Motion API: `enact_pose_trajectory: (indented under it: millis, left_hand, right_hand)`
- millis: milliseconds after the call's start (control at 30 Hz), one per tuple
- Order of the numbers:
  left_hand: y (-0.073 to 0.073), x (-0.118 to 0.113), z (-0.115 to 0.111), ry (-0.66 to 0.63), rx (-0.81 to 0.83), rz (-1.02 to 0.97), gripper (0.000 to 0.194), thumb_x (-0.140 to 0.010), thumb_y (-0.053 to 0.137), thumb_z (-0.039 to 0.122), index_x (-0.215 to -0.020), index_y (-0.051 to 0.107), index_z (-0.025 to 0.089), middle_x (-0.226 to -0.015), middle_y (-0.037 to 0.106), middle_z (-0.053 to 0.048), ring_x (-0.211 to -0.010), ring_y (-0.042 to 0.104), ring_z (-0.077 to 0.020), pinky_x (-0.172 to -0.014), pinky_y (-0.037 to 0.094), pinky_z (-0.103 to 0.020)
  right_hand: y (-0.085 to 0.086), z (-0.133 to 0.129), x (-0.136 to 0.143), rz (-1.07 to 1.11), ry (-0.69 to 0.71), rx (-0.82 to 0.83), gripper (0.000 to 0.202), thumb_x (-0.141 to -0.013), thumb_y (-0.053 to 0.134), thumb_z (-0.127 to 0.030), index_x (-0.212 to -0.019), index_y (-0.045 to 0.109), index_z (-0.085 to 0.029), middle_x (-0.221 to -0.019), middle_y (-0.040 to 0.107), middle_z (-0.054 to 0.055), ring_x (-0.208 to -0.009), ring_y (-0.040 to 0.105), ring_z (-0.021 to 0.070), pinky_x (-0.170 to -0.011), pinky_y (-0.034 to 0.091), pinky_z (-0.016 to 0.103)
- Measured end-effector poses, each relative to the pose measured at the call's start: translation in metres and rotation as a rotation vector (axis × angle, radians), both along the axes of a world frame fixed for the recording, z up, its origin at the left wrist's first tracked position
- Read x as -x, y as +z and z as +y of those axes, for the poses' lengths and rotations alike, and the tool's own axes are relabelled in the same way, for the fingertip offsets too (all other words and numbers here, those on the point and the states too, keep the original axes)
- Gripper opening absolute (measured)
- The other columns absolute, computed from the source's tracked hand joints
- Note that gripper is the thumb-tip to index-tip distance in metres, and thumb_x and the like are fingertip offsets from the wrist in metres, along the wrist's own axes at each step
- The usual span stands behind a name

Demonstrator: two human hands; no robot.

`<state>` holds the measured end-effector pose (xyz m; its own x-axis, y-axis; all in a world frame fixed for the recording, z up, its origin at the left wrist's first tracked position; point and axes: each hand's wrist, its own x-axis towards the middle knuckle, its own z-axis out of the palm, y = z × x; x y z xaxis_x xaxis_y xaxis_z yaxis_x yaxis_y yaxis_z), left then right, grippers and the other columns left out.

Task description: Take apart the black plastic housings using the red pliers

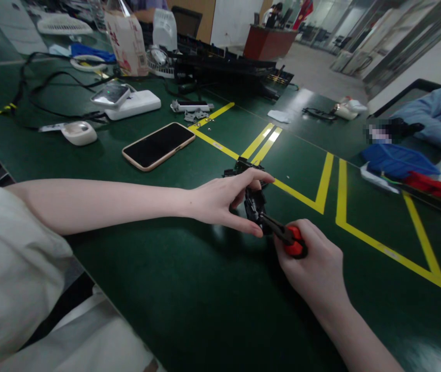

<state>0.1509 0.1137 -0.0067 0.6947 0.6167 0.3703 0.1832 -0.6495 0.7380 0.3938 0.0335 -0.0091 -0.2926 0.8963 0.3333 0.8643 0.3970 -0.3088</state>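
Note:
A dark, jointed mechanical part [255,202] rests on the green table. My left hand [230,199] is around it, with the thumb on its near side and the fingers over its far side. Red-handled pliers [295,241] are gripped in my right hand [315,258], and their dark jaws meet the near right end of the black part. What exactly lies between the jaws is too small to tell. My right fingers are mostly hidden behind the handles and the back of the hand.
A phone [159,145] lies left of the hands, with a white power bank [133,105] and cables beyond. Yellow tape [391,253] marks the green table [205,310]. Black equipment [224,64] stands at the back. At right are a blue tray [400,159] and another person's sleeve [437,111].

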Motion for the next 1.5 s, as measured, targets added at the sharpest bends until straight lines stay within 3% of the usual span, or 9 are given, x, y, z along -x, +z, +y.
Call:
enact_pose_trajectory:
  millis: [200, 267, 333, 400, 667, 933, 1233, 1500]
  left_hand:
    - [0.0018, 0.0022, 0.0042, -0.097, 0.032, 0.040, 0.082, -0.081, 0.070, 0.060, -0.144, 0.036, 0.019, -0.129, 0.056, -0.016, -0.080, 0.061, -0.0167, -0.067, 0.053, -0.030]
    - [0.0040, 0.0030, 0.0043, -0.176, 0.019, 0.089, 0.083, -0.081, 0.071, 0.058, -0.145, 0.035, 0.019, -0.134, 0.055, -0.016, -0.099, 0.064, -0.0232, -0.077, 0.054, -0.033]
    - [0.0061, 0.0030, 0.0028, -0.238, -0.010, 0.108, 0.088, -0.078, 0.075, 0.056, -0.147, 0.034, 0.020, -0.139, 0.054, -0.015, -0.121, 0.059, -0.0283, -0.093, 0.051, -0.037]
    - [0.0071, 0.0018, 0.0005, -0.258, -0.032, 0.108, 0.093, -0.074, 0.079, 0.054, -0.148, 0.033, 0.020, -0.141, 0.054, -0.014, -0.130, 0.054, -0.0289, -0.103, 0.046, -0.039]
    - [0.0035, -0.0028, -0.0014, -0.266, -0.139, 0.176, 0.088, -0.078, 0.076, 0.052, -0.147, 0.034, 0.016, -0.135, 0.059, -0.016, -0.118, 0.061, -0.0285, -0.098, 0.046, -0.039]
    - [0.0038, -0.0028, 0.0010, -0.289, -0.130, 0.174, 0.081, -0.079, 0.075, 0.051, -0.142, 0.040, 0.014, -0.128, 0.061, -0.015, -0.113, 0.062, -0.0277, -0.093, 0.048, -0.037]
    - [0.0028, -0.0019, 0.0027, -0.314, -0.103, 0.186, 0.058, -0.074, 0.074, 0.062, -0.106, 0.061, 0.016, -0.104, 0.061, -0.010, -0.089, 0.061, -0.0221, -0.076, 0.048, -0.032]
    - [0.0059, -0.0028, 0.0023, -0.319, -0.123, 0.217, 0.053, -0.070, 0.074, 0.067, -0.079, 0.055, 0.019, -0.081, 0.059, 0.000, -0.068, 0.053, -0.0148, -0.063, 0.038, -0.028]
  right_hand:
    - [0.0005, -0.0003, 0.0014, -0.043, 0.010, -0.001, 0.010, -0.083, 0.059, -0.025, -0.082, 0.051, -0.019, -0.081, 0.055, 0.004, -0.069, 0.052, 0.0158, -0.057, 0.042, 0.028]
    - [0.0009, -0.0010, 0.0022, -0.072, 0.028, -0.002, 0.009, -0.081, 0.059, -0.022, -0.084, 0.051, -0.019, -0.083, 0.055, 0.004, -0.071, 0.051, 0.0164, -0.059, 0.042, 0.028]
    - [0.0013, -0.0015, 0.0028, -0.101, 0.048, -0.006, 0.010, -0.079, 0.059, -0.020, -0.084, 0.050, -0.019, -0.083, 0.055, 0.005, -0.072, 0.051, 0.0169, -0.061, 0.041, 0.029]
    - [0.0015, -0.0015, 0.0030, -0.126, 0.068, -0.012, 0.011, -0.078, 0.058, -0.018, -0.084, 0.049, -0.019, -0.082, 0.055, 0.005, -0.073, 0.050, 0.0174, -0.062, 0.041, 0.029]
    - [-0.0001, 0.0011, 0.0027, -0.184, 0.126, -0.030, 0.011, -0.077, 0.057, -0.018, -0.082, 0.047, -0.019, -0.082, 0.055, 0.005, -0.073, 0.048, 0.0182, -0.064, 0.038, 0.030]
    - [0.0013, 0.0004, 0.0018, -0.199, 0.129, -0.026, 0.011, -0.079, 0.057, -0.019, -0.084, 0.048, -0.019, -0.083, 0.055, 0.005, -0.074, 0.050, 0.0178, -0.064, 0.039, 0.030]
    - [0.0026, -0.0006, 0.0021, -0.212, 0.157, -0.031, 0.009, -0.080, 0.057, -0.020, -0.086, 0.050, -0.019, -0.083, 0.056, 0.006, -0.074, 0.051, 0.0179, -0.063, 0.040, 0.030]
    - [0.0035, -0.0031, 0.0031, -0.220, 0.180, -0.074, 0.010, -0.080, 0.058, -0.018, -0.086, 0.050, -0.019, -0.084, 0.055, 0.005, -0.074, 0.050, 0.0177, -0.064, 0.040, 0.030]
